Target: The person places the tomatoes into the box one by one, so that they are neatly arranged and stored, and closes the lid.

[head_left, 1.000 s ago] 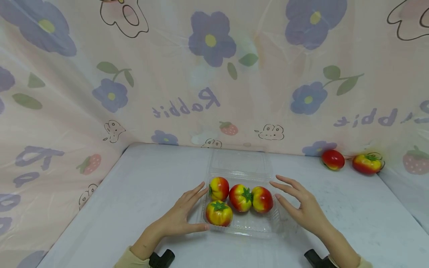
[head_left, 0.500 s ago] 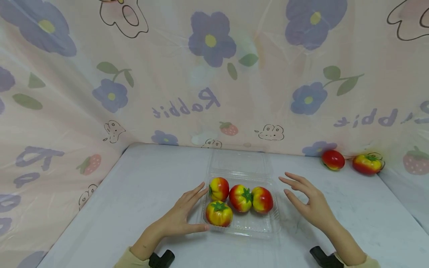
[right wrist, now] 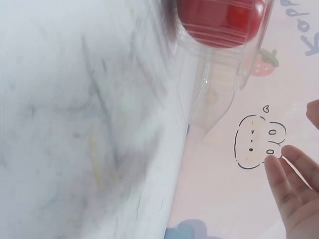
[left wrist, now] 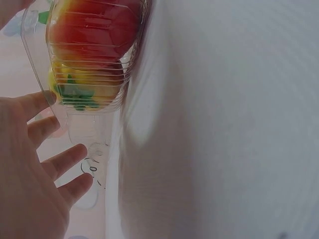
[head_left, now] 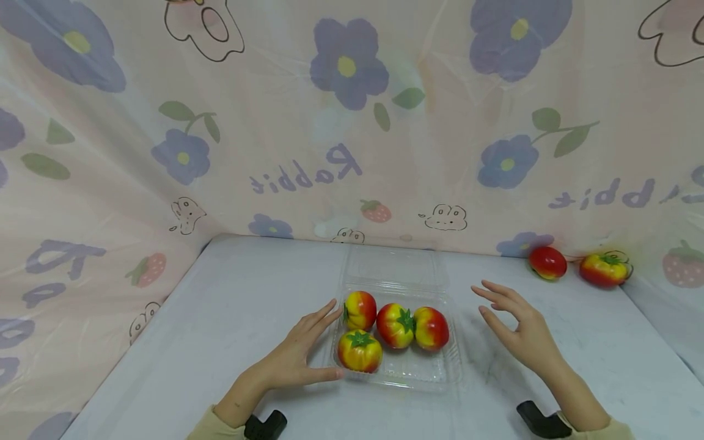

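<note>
A clear plastic clamshell box [head_left: 409, 370] stands on the table, its lid [head_left: 393, 267] laid back. Several red-and-yellow tomatoes with green tops sit inside: one at the back left [head_left: 360, 310], one at the front left [head_left: 360, 351], and a pair [head_left: 395, 326] side by side towards the right. My left hand [head_left: 299, 351] is at the box's left side, fingers spread and thumb apart. In the left wrist view, a fingertip [left wrist: 47, 97] meets the box's rim. My right hand [head_left: 522, 333] hovers right of the box, apart from it, fingers loosely bent and holding nothing.
At the table's back right lie a red fruit [head_left: 547, 263] and another red-and-yellow tomato [head_left: 603, 269], near the patterned curtain [head_left: 440, 153] that closes off the back and sides. The white table [head_left: 264, 269] stretches to both sides of the box.
My right hand has moved away from the box's right side, rightwards and slightly back. The left hand, box and tomatoes have stayed in place.
</note>
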